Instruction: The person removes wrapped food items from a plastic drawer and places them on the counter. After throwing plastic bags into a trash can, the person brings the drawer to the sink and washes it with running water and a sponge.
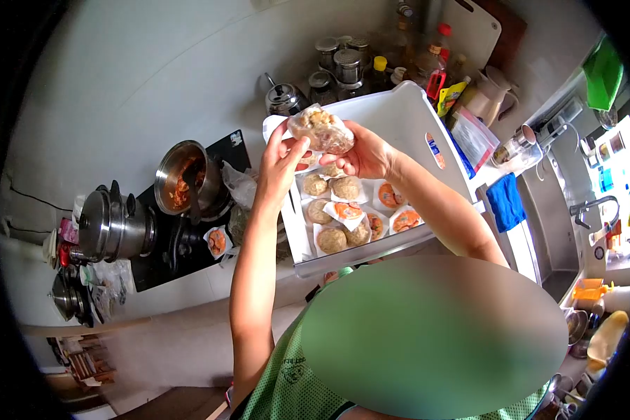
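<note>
Between my two hands is a clear plastic bag [322, 129] with pale, lumpy food in it; I cannot make out which food. My left hand [287, 155] grips its left side, thumb in front. At the right side, my right hand [366, 150] has its fingers closed around the bag's lower edge. Both hands are above a white plastic bin [399, 112]. In the bin lie several round, light-brown balls [346, 187] on white paper squares, and several orange-and-white printed packets [406, 219].
Left of the bin, a steel pot [168, 175] with reddish food and a dark utensil stands on a black stove [154, 269]. A lidded pressure cooker [112, 224] is farther left. Jars [348, 66] and bottles stand behind the bin. A sink with a faucet [595, 206] lies right.
</note>
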The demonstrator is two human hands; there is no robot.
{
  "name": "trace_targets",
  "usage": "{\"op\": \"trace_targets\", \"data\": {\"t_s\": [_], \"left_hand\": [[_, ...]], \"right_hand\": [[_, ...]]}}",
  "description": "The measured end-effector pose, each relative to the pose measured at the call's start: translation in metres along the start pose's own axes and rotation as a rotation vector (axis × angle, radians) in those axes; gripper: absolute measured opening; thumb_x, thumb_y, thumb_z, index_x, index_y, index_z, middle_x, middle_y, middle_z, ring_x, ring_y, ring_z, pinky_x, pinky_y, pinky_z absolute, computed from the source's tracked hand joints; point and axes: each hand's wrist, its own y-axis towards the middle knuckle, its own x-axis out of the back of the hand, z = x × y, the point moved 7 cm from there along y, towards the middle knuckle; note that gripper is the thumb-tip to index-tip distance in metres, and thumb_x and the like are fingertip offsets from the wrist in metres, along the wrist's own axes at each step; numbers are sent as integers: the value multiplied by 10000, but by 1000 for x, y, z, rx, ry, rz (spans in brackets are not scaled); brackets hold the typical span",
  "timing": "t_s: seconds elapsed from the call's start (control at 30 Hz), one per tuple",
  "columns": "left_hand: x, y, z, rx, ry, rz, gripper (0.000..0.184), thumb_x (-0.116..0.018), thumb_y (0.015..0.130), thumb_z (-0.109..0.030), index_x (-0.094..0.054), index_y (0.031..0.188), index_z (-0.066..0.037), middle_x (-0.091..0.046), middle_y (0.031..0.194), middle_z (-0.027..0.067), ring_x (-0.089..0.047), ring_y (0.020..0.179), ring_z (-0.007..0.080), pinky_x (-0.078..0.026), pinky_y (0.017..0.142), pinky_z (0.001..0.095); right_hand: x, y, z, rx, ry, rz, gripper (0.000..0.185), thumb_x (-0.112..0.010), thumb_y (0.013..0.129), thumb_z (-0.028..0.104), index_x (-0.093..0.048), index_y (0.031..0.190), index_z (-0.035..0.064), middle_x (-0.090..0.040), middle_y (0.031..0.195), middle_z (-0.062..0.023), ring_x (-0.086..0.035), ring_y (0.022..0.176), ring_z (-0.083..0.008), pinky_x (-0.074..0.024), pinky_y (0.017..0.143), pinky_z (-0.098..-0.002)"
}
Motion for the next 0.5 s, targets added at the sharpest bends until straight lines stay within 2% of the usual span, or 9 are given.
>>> {"op": "trace_targets", "data": {"t_s": [0.13, 0.17, 0.23, 0.27, 0.3, 0.33, 0.4, 0.5], "left_hand": [[-4, 7, 11, 74, -17, 42, 452, -573, 856, -266, -409, 1239, -91, -588, 993, 49, -590, 899, 145, -466, 680, 237], [-4, 8, 17, 75, -114, 62, 466, -564, 859, -276, -402, 1256, -94, -561, 1048, 56, -578, 920, 156, -476, 740, 282], [-10, 5, 13, 55, -266, 111, 498, -555, 862, -258, -373, 1295, -92, -499, 1167, 72, -539, 1011, 185, -464, 867, 354], [-10, 4, 14, 55, -263, 110, 498, -555, 862, -258, -373, 1295, -92, -499, 1167, 72, -539, 1011, 185, -464, 867, 354], [-9, 3, 17, 62, -323, 118, 515, -557, 860, -223, -347, 1309, -81, -504, 1154, 81, -545, 1008, 191, -463, 877, 360], [-8, 3, 20, 69, -382, 125, 536, -558, 857, -187, -321, 1323, -70, -508, 1141, 90, -552, 1004, 197, -461, 886, 366], [-7, 3, 24, 60, -374, 147, 555, -550, 854, -169, -299, 1338, -69, -491, 1177, 94, -534, 1034, 199, -449, 897, 365], [-8, 1, 23, 53, -397, 173, 577, -535, 848, -131, -267, 1354, -60, -470, 1217, 105, -516, 1066, 205, -433, 914, 368]], "right_hand": [[-3, -6, 2, 29, -114, -2, 534, -288, 931, 415, -443, 1171, -36, -618, 928, -224, -652, 710, -192, -565, 600, -268], [-1, -9, 2, 33, -113, -36, 464, -365, 928, 361, -455, 1137, -44, -621, 922, -203, -648, 719, -189, -562, 612, -256], [2, -14, 5, 103, -172, -113, 413, -403, 921, 313, -456, 1121, -45, -617, 924, -190, -644, 732, -189, -562, 618, -257], [5, -18, 10, 170, -235, -193, 366, -441, 915, 265, -457, 1105, -47, -613, 926, -177, -640, 745, -190, -562, 624, -257], [5, -22, 12, 192, -220, -222, 293, -511, 881, 159, -448, 1107, -17, -590, 972, -136, -623, 826, -189, -559, 677, -275], [6, -22, 10, 193, -219, -219, 293, -511, 881, 159, -448, 1107, -17, -590, 972, -136, -623, 826, -189, -559, 677, -275], [9, -22, 16, 333, -289, -232, 317, -538, 859, 120, -432, 1144, 28, -565, 1028, -106, -602, 903, -187, -552, 735, -304], [10, -21, 17, 322, -298, -180, 343, -556, 840, 82, -431, 1158, 64, -554, 1055, -80, -591, 928, -185, -540, 780, -333]]}}
